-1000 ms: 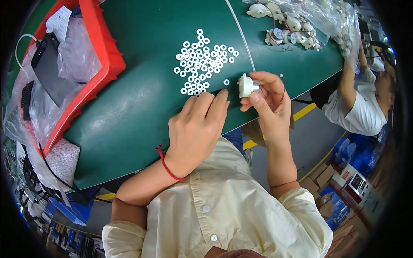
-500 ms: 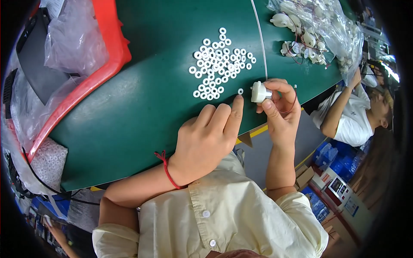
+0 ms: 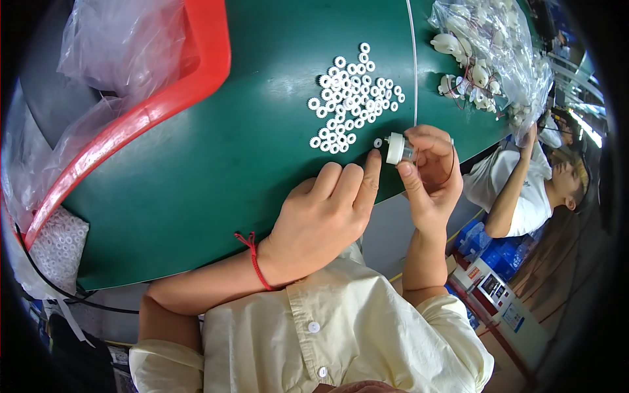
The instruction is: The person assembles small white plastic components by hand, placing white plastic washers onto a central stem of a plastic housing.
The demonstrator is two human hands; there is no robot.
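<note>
My right hand (image 3: pixel 432 173) grips a small motor with a white round housing (image 3: pixel 396 148), its thumb below and fingers above. The housing faces left, and a thin dark red wire loops by the fingers. Just left of it, one small white gear (image 3: pixel 377 143) lies on the green table. My left hand (image 3: pixel 327 206) has its index finger stretched to that gear, the tip at or just touching its near edge; the other fingers are bent and hold nothing visible. Beyond lies a loose pile of small white toothed gears (image 3: pixel 347 105).
A red curved frame (image 3: pixel 124 137) with clear plastic bags crosses the left of the table (image 3: pixel 170 203). A bag of white rings (image 3: pixel 59 249) sits at the near left. White wired motor units (image 3: pixel 481 75) lie under plastic at far right. A person (image 3: pixel 517 190) works beyond.
The motor has turned in my right hand, so its housing shows more edge-on. The view has shifted a little. My left index finger stays by the single gear.
</note>
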